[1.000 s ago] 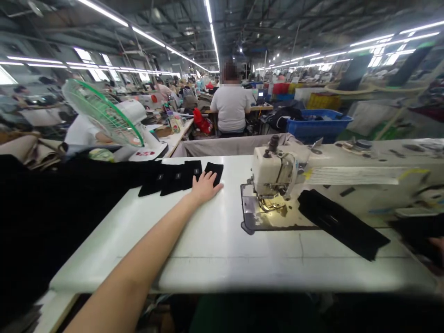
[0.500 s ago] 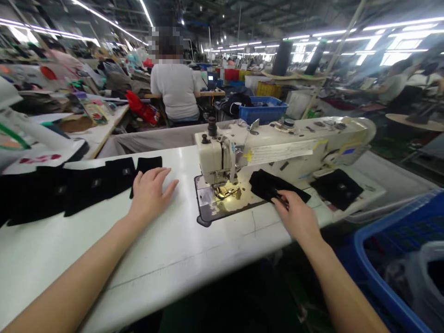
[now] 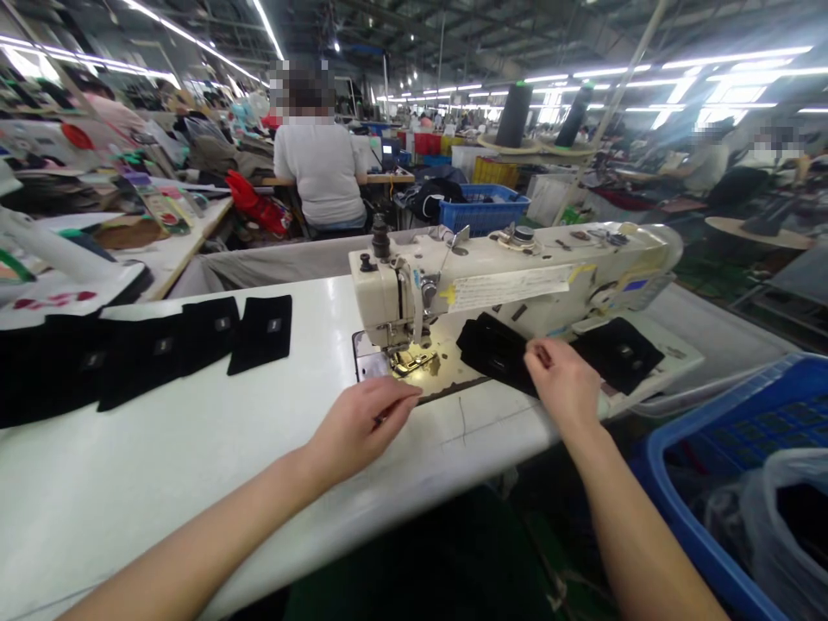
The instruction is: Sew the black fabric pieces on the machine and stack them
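Note:
Near the front edge of the metal needle plate of a white sewing machine (image 3: 517,267), my left hand (image 3: 362,423) hovers with its fingers drawn together and nothing visible in them. My right hand (image 3: 566,384) pinches the right end of a black fabric piece (image 3: 495,354) on the machine bed. That stack appears to have more than one layer. Farther right on the bed lies another black piece (image 3: 617,352) with a small label. On the left of the table, several labelled black pieces (image 3: 148,349) overlap in a row, with one separate piece (image 3: 262,335) at its right end.
A blue basket (image 3: 660,457) with a clear plastic bag (image 3: 769,517) stands at the right, below the table. Behind the machine, a person in a white shirt (image 3: 320,168) sits facing away, beside another blue basket (image 3: 482,211). Thread cones (image 3: 514,116) stand beyond.
My left hand has left the black pieces at the left and come right, its fingers closing together. The dark tool seen in my right hand no longer shows; that hand has shifted to the stack's right end.

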Demonstrator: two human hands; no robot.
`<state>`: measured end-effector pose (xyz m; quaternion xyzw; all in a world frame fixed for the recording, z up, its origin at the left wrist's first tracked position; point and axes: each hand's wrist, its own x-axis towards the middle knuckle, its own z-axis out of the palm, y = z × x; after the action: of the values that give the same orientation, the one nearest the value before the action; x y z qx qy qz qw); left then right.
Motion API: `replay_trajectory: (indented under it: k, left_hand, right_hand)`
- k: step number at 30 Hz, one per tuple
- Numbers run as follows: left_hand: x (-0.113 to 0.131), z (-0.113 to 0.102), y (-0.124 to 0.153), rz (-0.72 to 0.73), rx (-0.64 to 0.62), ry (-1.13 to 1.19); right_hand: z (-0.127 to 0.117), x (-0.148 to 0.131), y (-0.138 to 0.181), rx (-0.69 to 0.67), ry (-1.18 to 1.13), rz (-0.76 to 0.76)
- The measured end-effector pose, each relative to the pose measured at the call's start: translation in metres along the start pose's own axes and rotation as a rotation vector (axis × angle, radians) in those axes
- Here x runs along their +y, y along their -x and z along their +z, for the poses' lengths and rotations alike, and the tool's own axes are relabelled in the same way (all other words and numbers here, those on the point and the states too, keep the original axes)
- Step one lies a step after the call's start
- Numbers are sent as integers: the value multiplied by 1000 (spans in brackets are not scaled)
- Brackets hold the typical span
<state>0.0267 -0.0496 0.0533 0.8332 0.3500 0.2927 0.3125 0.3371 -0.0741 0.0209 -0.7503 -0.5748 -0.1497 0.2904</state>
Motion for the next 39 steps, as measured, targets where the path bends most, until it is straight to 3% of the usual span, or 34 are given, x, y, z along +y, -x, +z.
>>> replay_trajectory:
  k: [3,5,7,10,13,17,20,22,25,27,29,31,33,39]
  left_hand:
    - [9,13,-7,-328,-251,494]
    - [10,19,-14,-539,-417,883]
    - [6,22,-21,-654,-527,1179]
    - [-6,22,-26,-649,-548,1347]
    - [-17,16,-25,-619,-471,1209]
    - [-19,8,-18,-611,-457,974]
    - [-8,9,-9,-652,-457,965]
    - [2,14,-1,-635,-317,1041]
    - [14,17,11,-565,6,1179]
    - [16,11,19,-549,151,1219]
    - [13,-1,24,-577,220,1202]
    - [3,-16,25,-640,159,1138]
    - [-8,-30,22,-667,15,1023]
    - [-24,-53,1,-491,-261,617]
  right_hand:
    - [-22,2,5,226,-48,3]
    - [-39,-2,18,242,-108,-164]
    - [-53,-11,36,113,-195,-408]
    - [-65,-28,65,-130,-400,-649]
    - [-66,-40,81,-293,-557,-637]
    - [-63,-48,87,-319,-676,-556]
    - [-57,-55,93,-399,-775,-520]
    - [-50,-61,100,-439,-853,-315]
    - [-39,-71,115,-489,-963,135]
    - [-34,-76,124,-630,-964,243]
    - [-32,-81,132,-777,-916,238]
    - [-32,-86,138,-844,-884,250]
    - [-33,-90,142,-866,-888,266]
    - [-34,-97,147,-903,-918,328]
